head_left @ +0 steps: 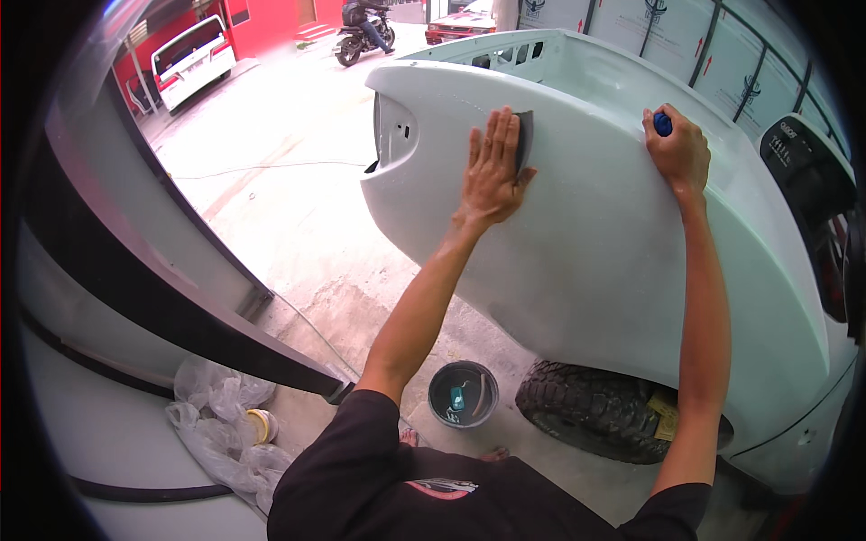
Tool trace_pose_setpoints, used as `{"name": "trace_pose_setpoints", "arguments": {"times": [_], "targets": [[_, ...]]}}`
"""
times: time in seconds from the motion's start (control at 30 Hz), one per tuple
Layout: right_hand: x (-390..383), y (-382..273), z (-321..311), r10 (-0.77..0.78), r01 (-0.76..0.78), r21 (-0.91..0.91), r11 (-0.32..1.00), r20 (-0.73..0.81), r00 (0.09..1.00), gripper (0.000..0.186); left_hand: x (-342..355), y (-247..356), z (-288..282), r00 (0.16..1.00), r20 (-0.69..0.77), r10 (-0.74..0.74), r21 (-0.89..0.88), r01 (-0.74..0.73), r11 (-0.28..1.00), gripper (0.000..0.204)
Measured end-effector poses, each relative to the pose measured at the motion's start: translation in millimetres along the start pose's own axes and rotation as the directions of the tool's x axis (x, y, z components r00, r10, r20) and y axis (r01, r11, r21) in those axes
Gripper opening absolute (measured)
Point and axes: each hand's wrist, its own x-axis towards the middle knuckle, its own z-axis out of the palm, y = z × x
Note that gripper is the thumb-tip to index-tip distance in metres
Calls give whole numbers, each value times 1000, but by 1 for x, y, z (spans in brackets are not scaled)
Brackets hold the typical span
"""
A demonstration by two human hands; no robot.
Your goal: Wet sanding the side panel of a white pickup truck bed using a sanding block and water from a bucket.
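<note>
A pale, whitish pickup bed side panel (577, 243) curves across the view in front of me. My left hand (492, 180) lies flat against its upper left part, fingers stretched out. Under that hand is a dark grey sheet of sandpaper (525, 140), its edge showing between the fingers and thumb. My right hand (681, 158) is closed in a fist at the top rail of the bed, farther right. A rounded blue thing (663, 124) pokes out of this fist; most of it is hidden, so its kind is unclear.
Below the panel stands a dark bucket (463, 394) of water with a teal item inside, beside the tyre (586, 410). Clear plastic sheeting (212, 406) lies at lower left, near a dark-edged panel (171, 243). A motorcycle (361, 41) with a rider is far behind.
</note>
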Motion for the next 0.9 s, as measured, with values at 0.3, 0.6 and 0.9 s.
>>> {"name": "trace_pose_setpoints", "arguments": {"times": [0.3,0.6,0.9], "targets": [[2,-3,6,44,-45,34,998,30,999,29,6,-2,8,982,-71,-173,18,174,985,78],[4,-15,6,43,-43,25,999,4,999,28,62,-52,-30,941,-68,-332,47,335,941,76],[0,-13,2,14,-14,81,997,-8,1000,29,51,-53,-37,996,-17,-89,79,90,993,77]]}}
